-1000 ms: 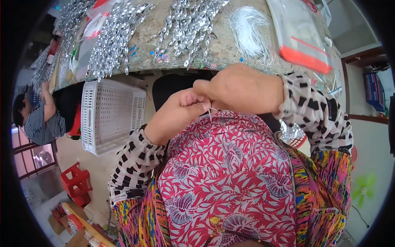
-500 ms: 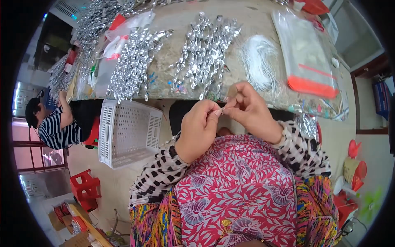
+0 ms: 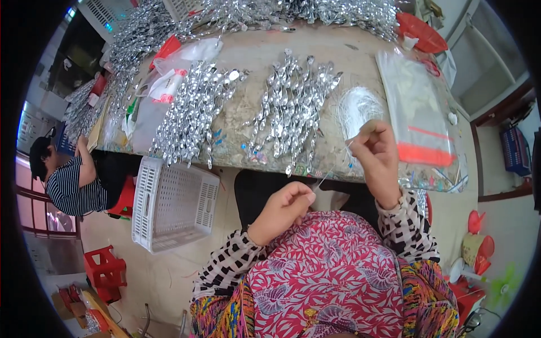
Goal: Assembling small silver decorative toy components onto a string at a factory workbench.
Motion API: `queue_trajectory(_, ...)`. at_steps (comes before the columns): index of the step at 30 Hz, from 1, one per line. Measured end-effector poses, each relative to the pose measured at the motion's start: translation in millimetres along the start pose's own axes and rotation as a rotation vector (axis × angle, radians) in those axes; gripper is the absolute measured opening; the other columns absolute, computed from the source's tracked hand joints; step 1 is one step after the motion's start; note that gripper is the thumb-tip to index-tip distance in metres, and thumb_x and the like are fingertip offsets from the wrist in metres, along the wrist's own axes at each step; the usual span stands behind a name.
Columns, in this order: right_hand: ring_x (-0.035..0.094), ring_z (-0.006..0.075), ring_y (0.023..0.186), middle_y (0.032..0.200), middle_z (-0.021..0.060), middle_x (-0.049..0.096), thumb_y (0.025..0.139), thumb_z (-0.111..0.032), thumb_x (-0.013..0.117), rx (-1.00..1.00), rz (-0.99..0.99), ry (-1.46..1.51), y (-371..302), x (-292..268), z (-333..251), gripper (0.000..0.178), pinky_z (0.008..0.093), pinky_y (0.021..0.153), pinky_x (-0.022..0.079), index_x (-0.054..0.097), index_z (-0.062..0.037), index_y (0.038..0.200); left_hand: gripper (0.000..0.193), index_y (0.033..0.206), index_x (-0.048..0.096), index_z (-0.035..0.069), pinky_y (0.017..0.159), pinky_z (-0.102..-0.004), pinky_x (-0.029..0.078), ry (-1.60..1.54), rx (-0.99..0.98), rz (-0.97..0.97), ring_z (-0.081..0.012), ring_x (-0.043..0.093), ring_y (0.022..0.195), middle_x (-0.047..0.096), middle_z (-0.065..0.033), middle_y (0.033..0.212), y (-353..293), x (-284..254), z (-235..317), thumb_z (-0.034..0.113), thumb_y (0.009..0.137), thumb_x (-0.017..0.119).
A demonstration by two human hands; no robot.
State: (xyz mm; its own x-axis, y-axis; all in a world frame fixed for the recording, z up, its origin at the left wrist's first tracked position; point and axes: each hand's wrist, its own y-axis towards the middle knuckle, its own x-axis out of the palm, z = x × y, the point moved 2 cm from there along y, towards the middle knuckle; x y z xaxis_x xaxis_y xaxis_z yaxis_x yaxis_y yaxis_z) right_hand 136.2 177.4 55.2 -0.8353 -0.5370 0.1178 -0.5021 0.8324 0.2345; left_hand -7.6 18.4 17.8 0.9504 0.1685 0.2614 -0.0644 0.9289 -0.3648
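Note:
My left hand [image 3: 284, 211] is low in front of the apron, thumb and forefinger pinched on a thin pale thread [image 3: 323, 179]. The thread slants up toward my right hand [image 3: 376, 160], whose thumb and fingertips are closed on it at the table's front edge. Just behind the right hand lies a loose bundle of white threads [image 3: 356, 107]. To its left, a bunch of shiny silver twisted strips [image 3: 290, 104] rests on the table, with a second silver bunch [image 3: 197, 107] farther left.
Clear plastic bags [image 3: 420, 101] with an orange-red band lie at the right. More silver strips [image 3: 344, 12] and a red basin [image 3: 421, 31] are at the back. Below the table's edge stands a white crate [image 3: 177, 205]. A seated person [image 3: 73, 180] works at the far left, near a red stool [image 3: 105, 267].
My hands have moved apart, the right one up and to the right, the left one down. The thread now stretches between them. The view has tilted up, showing more of the table's back.

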Motion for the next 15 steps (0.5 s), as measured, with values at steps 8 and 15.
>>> queue_trajectory(8,0.049,0.0128,0.05,0.07,0.0048,0.052,0.079,0.004,0.059,0.478,-0.167,0.638,4.1,17.4,-10.6,0.025,0.0249,0.048,0.041,0.051,-0.006,0.1,0.022,0.083,0.059,0.003,0.05,-0.0191,0.035,0.346,0.054,-0.053,-0.0017,0.044,0.056,0.05,0.0047,0.063,11.4,-13.6,-18.0,0.022,0.093,0.059)
queue_trajectory(15,0.045,0.0086,0.052,0.079,0.0015,0.054,0.08,0.011,0.054,0.343,0.06,0.648,31.6,-33.2,-10.0,0.031,0.0197,0.046,0.038,0.052,-0.0098,0.102,0.022,0.083,0.056,0.003,0.055,-0.0203,0.038,0.324,-0.036,0.031,-0.0021,0.045,0.062,0.051,0.0055,0.069,11.9,-17.1,-40.9,0.023,0.092,0.06)
